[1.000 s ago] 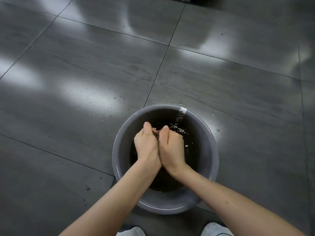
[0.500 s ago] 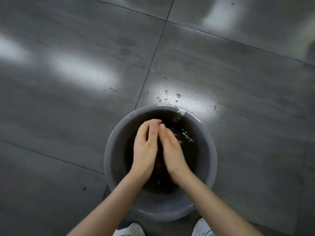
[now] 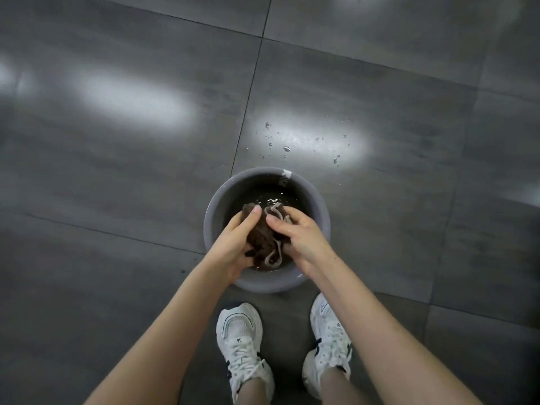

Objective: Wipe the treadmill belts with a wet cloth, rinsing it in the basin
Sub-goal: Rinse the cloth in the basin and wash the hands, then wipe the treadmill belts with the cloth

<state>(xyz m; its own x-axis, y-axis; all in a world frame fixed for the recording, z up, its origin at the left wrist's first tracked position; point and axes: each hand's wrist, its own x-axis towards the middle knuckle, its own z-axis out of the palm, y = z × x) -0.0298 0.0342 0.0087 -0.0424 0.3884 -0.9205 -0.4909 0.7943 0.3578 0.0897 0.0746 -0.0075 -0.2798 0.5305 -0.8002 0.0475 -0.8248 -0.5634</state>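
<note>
A bunched brown cloth (image 3: 263, 236) sits over the grey basin (image 3: 264, 283), gripped by the left hand (image 3: 233, 244) and the right hand (image 3: 302, 239). Glossy grey floor tiles (image 3: 117, 185) carry the basin, with water droplets (image 3: 286, 149) beyond its far rim.

One camera sits on the person's head and looks almost straight down. The grey floor (image 3: 117, 200) fills most of the view. The basin (image 3: 264, 283) is near the middle, a little low. The left hand (image 3: 233, 244) and the right hand (image 3: 301, 238) hold the cloth (image 3: 261, 235) over it, close below the camera. Both bare arms reach in from the bottom corners. The left shoe (image 3: 241, 340) and right shoe (image 3: 330, 340) show near the bottom edge, under the camera. The wide lens bends the floor lines near the edges.
</note>
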